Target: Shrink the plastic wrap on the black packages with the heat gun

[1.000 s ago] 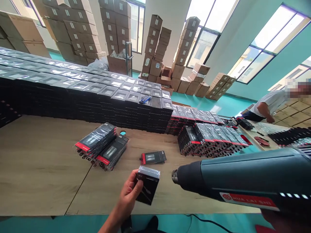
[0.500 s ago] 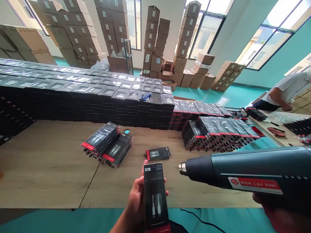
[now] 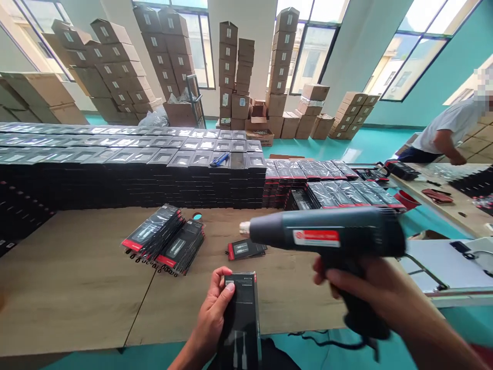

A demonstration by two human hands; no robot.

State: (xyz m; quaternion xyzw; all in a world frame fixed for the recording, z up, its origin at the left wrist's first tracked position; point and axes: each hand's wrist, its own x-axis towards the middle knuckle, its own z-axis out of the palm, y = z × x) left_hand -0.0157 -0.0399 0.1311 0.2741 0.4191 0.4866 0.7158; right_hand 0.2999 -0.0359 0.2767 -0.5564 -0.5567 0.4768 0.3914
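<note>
The left hand [image 3: 211,321] holds a slim, flat black retail box [image 3: 241,321] with a glossy film skin, its fingers clamped on the left long edge and the thumb pressed near the top corner; the box stands nearly upright over the near edge of the pale wood-grain tabletop [image 3: 77,288], with a pair of white cable plugs printed low on its face. The right hand [image 3: 360,288] is wrapped around the pistol grip of a heat gun [image 3: 327,236], fingers closed tight on the handle. The gun has a matte blue-grey plastic barrel, a red label on its side and a short metal nozzle, which points left, just above and beyond the top of the box without touching it. Beyond the box, a single flat package [image 3: 246,249] with a red end band lies on the wood, and to the box's far left two slanted stacks of shiny wrapped packages [image 3: 164,239] lean against each other. Farther behind the box runs a long, low wall of stacked black boxes [image 3: 134,169] with a blue utility knife [image 3: 219,159] resting on top. Well to the right of the box, another person [image 3: 449,128] in a white shirt bends over a neighbouring table.
</note>
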